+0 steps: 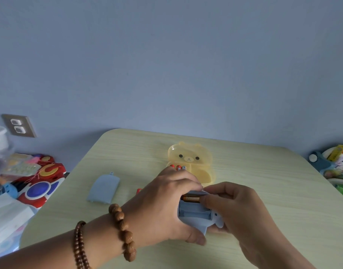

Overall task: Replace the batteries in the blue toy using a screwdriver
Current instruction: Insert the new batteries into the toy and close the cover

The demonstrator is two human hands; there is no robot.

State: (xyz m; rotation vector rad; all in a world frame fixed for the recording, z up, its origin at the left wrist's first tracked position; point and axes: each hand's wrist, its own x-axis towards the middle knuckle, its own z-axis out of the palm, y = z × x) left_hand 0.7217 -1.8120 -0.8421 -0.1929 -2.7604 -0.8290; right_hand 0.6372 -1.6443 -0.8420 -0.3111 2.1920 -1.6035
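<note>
Now the left grip (166, 206) wraps the blue toy (196, 214) low over the near middle of the desk (264, 191), compartment open and facing up. Right grip (240, 210), fingers curled, pinches the end of an orange battery (190, 199) seated inside. Off to the left lies the blue cover (103, 189); behind, a yellow bear case (198, 166) holds spare batteries (178, 167).

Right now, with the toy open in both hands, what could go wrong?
1. The battery under the right hand could be seated reversed; its polarity marks aren't readable here.
2. A hard push could make the toy slip in the left hand.
3. The loose cover lies apart, toward the table edge on the left, and a forearm might knock it off.
</note>
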